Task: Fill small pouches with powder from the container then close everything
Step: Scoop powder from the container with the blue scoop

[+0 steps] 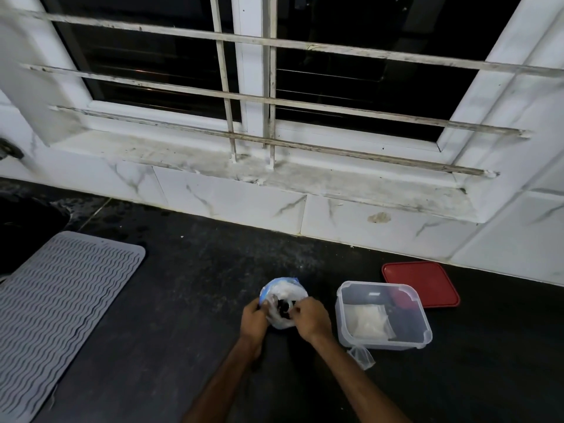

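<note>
Dark stone counter runs below a barred window with white marble-look tiles. Near the counter's middle, both hands work at a plastic bag with a blue edge: the left hand pinches its left rim, the right hand pinches the right rim, fingers curled closed on the film. Just right stands a clear container, open, with a white powder pouch inside. Its red lid lies behind it. A small empty pouch lies at the container's front. A grey ribbed mat sits far left.
</note>
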Motion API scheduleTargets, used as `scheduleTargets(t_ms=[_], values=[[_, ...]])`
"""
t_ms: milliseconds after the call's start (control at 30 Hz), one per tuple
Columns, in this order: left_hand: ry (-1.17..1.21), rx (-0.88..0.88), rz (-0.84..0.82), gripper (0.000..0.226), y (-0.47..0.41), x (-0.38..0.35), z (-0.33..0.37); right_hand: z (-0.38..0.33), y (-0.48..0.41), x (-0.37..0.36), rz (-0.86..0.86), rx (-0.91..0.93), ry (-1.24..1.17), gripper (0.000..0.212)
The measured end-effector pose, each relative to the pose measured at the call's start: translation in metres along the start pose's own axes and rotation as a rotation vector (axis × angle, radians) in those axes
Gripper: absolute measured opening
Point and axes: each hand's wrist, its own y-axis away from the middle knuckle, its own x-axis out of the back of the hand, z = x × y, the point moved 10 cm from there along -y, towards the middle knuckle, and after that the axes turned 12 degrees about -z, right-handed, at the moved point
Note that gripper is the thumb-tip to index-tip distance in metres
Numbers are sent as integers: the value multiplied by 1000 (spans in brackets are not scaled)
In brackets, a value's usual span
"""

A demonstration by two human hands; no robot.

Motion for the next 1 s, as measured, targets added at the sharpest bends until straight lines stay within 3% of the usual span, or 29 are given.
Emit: scheduleTargets(t_ms=[100, 200, 400, 467, 567, 667, 1000], values=[[14, -1, 28, 15, 0, 1, 3, 22, -4, -4, -135, -103, -512, 23], [-4, -30, -1, 10, 1, -7, 13, 33, 1, -15, -229, -177, -676, 22], [-43, -53, 59, 12, 0, -7, 22, 27, -1, -5, -134, 28, -434, 23], [-59, -52, 42, 12, 4, -10, 23, 26, 0, -1, -95, 13, -322, 17], [-74, -65, 27, 11, 12, -14, 23, 17, 11, 16, 24, -25, -33, 33], [-38, -60, 74, 14, 11, -6, 16, 6, 17, 19, 72, -1, 91, 32], [-26, -38, 187, 13, 14, 12, 16, 9, 18, 9, -153, 99, -276, 28]])
